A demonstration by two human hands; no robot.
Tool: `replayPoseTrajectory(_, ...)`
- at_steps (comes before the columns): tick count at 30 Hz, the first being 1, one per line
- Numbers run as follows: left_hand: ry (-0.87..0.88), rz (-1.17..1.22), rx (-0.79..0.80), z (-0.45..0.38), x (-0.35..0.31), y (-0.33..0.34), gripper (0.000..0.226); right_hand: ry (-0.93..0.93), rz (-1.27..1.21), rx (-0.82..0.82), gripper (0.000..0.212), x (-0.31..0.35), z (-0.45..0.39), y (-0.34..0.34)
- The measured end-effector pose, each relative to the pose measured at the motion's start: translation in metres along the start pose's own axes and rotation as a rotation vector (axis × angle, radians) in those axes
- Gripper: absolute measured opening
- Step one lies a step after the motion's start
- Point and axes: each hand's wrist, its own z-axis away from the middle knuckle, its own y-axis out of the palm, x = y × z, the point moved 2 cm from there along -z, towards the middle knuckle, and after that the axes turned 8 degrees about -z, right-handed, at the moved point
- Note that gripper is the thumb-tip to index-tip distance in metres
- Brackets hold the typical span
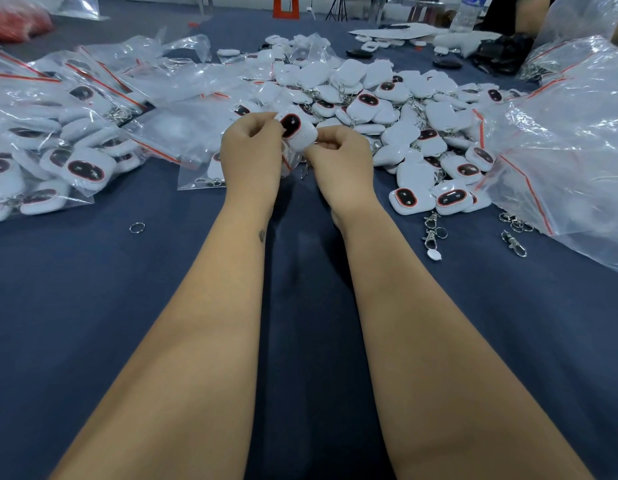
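— Left hand (252, 147) is curled, and the far edge of a white unit (298, 131) is pinched between its thumb and fingertips. The right hand (342, 161) is curled too, and the unit's opposite corner is pinched by it. The unit is thus held between both hands, lifted off the blue cloth (162, 306), with its dark window facing up.

— What is thought likely to go wrong?

— A slip is judged the main risk. The shell looks smooth and is gripped only at its edges. If one pinch is loosened, it could be dropped into the loose pile (404, 109) just beyond and to the right of the right hand, where it could not be told from the rest.

— And the film below the hands?

— A small clear bag (289, 165) seems to be caught between the two hands, under the unit; its mouth cannot be made out. If the unit is pushed in crooked, a corner, or the metal clasp (304, 172) that seems to hang below, could be snagged on the seal, and the film could be torn or left unsealed.

— Anything else?

— Packed bags (58, 157) lie close to the left of the left hand and could be swept aside by the forearm. A split ring (137, 227), nearer than that hand, could be overlooked.
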Motion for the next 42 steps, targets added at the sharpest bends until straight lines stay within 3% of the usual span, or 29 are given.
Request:
replayPoseTrajectory(6, 0.147, -0.263, 0.001, 0.004, 0.001, 0.003, 0.024, 0.069, -0.239, -0.132, 0.02, 0.003, -0.003, -0.008)
replayPoseTrajectory(10, 0.13, -0.272, 0.009, 0.003, 0.003, 0.003, 0.036, 0.091, -0.505, -0.131, 0.023, 0.006, -0.003, -0.009)
replayPoseTrajectory(19, 0.167, -0.336, -0.058, 0.003, 0.0, 0.001, 0.025, 0.067, -0.382, -0.124, 0.021, 0.004, -0.003, -0.009)
replayPoseTrajectory(28, 0.386, -0.401, -0.097, 0.015, -0.009, 0.004, 0.014, -0.082, -0.238, 0.194, 0.02, 0.001, 0.003, 0.009)
replayPoseTrajectory(32, 0.402, -0.297, -0.16, 0.018, -0.015, 0.0, 0.015, -0.168, -0.18, 0.393, 0.038, 0.0, 0.008, 0.017)
replayPoseTrajectory(34, 0.392, -0.239, -0.164, 0.019, -0.018, -0.002, 0.016, -0.173, -0.197, 0.415, 0.041, 0.001, 0.01, 0.021)
replayPoseTrajectory(37, 0.374, -0.212, -0.161, 0.02, -0.02, -0.001, 0.016, -0.197, -0.183, 0.293, 0.039, 0.003, 0.011, 0.022)
replayPoseTrajectory(42, 0.163, -0.369, -0.041, 0.009, -0.005, 0.003, 0.02, -0.273, 0.237, -0.071, 0.024, 0.003, 0.006, 0.004)
